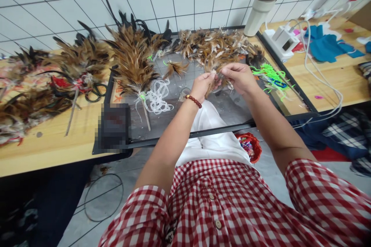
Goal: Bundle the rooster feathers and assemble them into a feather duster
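My left hand [202, 86] is closed in a pinch on a small bunch of brown feathers [213, 87], whose pale ends stick up at the fingertips. Close beside it, my right hand [240, 78] has thumb and forefinger pressed together near those ends; whatever lies between them is too small to make out. Just behind both hands spreads a heap of loose brown feathers [216, 44]. A feather duster [131, 58] with a thin wooden stick lies to the left, beside a tangle of white plastic string [159, 96]. One small feather tuft [175, 68] rests between duster and heap.
Bright green ties [269, 75] lie on the right of the dark-framed board [188, 133]. Behind stand a white bottle [261, 11] and a power strip [279, 42] with trailing cables. At left are more feather dusters [82, 60], scissors [97, 92] and a blurred dark box [113, 126].
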{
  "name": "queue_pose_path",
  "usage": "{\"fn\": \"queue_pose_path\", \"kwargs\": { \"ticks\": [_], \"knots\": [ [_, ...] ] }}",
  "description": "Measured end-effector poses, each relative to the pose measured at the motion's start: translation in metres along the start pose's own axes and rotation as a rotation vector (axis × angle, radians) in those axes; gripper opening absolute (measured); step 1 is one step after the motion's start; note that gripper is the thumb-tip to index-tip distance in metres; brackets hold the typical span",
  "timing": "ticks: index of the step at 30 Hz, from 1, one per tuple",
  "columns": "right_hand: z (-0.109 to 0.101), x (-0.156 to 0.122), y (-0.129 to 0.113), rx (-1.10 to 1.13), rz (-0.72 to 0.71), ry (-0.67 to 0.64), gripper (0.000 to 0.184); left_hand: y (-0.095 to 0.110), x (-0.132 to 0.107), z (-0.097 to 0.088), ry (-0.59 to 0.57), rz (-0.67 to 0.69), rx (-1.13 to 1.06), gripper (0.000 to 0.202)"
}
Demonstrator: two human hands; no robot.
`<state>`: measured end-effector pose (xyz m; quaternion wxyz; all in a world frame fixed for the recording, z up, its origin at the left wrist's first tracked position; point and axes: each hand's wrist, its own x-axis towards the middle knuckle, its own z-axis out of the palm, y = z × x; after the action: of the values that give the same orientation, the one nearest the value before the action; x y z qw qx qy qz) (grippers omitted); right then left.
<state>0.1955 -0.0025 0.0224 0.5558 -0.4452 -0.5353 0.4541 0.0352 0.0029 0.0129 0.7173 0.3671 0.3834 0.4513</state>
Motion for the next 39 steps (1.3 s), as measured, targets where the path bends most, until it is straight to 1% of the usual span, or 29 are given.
{"fn": "queue_pose_path", "kwargs": {
  "ticks": [4, 7, 10, 13, 15, 17, 19, 21, 23, 25, 27, 28, 29, 31, 32, 33, 34, 36, 39],
  "knots": [
    [0.013, -0.003, 0.003, 0.0, -0.01, 0.013, 0.049, 0.0, -0.004, 0.003, -0.053, -0.02, 0.021, 0.029],
    [0.015, -0.003, 0.004, -0.107, -0.092, 0.069, 0.044, 0.001, -0.004, 0.002, -0.061, -0.003, 0.031, 0.033],
    [0.014, -0.001, 0.008, -0.16, -0.157, 0.091, 0.042, 0.002, -0.004, -0.001, -0.077, 0.023, 0.069, 0.031],
    [0.009, 0.003, 0.012, -0.12, -0.124, 0.084, 0.043, 0.001, -0.005, -0.002, -0.102, 0.023, 0.115, 0.027],
    [0.001, 0.005, 0.013, -0.178, -0.099, 0.077, 0.041, 0.001, -0.004, -0.002, -0.085, 0.023, 0.112, 0.026],
    [-0.013, 0.006, 0.014, -0.372, -0.134, 0.024, 0.033, 0.0, -0.002, -0.003, -0.03, 0.041, 0.082, 0.026],
    [-0.03, 0.005, 0.013, -0.661, -0.228, -0.049, 0.024, 0.0, 0.001, -0.005, 0.044, 0.082, 0.054, 0.025],
    [-0.044, 0.003, 0.014, -0.918, -0.311, -0.14, 0.024, 0.001, 0.004, -0.008, 0.12, 0.115, 0.041, 0.023],
    [-0.052, 0.002, 0.016, -1.03, -0.363, -0.246, 0.027, 0.002, 0.006, -0.01, 0.184, 0.127, 0.039, 0.023],
    [-0.049, 0.0, 0.018, -1.038, -0.396, -0.36, 0.026, 0.003, 0.008, -0.011, 0.221, 0.131, 0.042, 0.024],
    [-0.04, -0.002, 0.021, -1.031, -0.402, -0.413, 0.023, 0.002, 0.008, -0.011, 0.225, 0.144, 0.048, 0.025],
    [-0.033, -0.004, 0.022, -1.02, -0.386, -0.399, 0.021, 0.001, 0.009, -0.011, 0.222, 0.151, 0.051, 0.025],
    [-0.027, -0.005, 0.022, -0.987, -0.359, -0.345, 0.021, 0.0, 0.009, -0.011, 0.221, 0.159, 0.053, 0.025],
    [-0.012, -0.007, 0.022, -0.808, -0.279, -0.145, 0.032, -0.003, 0.01, -0.01, 0.229, 0.174, 0.056, 0.024],
    [-0.006, -0.008, 0.021, -0.661, -0.23, -0.045, 0.039, -0.004, 0.01, -0.01, 0.239, 0.182, 0.059, 0.024],
    [0.001, -0.009, 0.02, -0.497, -0.177, 0.029, 0.045, -0.006, 0.011, -0.01, 0.249, 0.192, 0.064, 0.023],
    [0.006, -0.01, 0.02, -0.339, -0.121, 0.067, 0.051, -0.008, 0.012, -0.01, 0.254, 0.202, 0.072, 0.022],
    [0.015, -0.011, 0.019, -0.095, -0.004, 0.047, 0.058, -0.013, 0.014, -0.009, 0.242, 0.228, 0.082, 0.019],
    [0.022, -0.011, 0.021, 0.079, 0.134, -0.001, 0.061, -0.019, 0.017, -0.009, 0.2, 0.262, 0.076, 0.012]
  ]
}}
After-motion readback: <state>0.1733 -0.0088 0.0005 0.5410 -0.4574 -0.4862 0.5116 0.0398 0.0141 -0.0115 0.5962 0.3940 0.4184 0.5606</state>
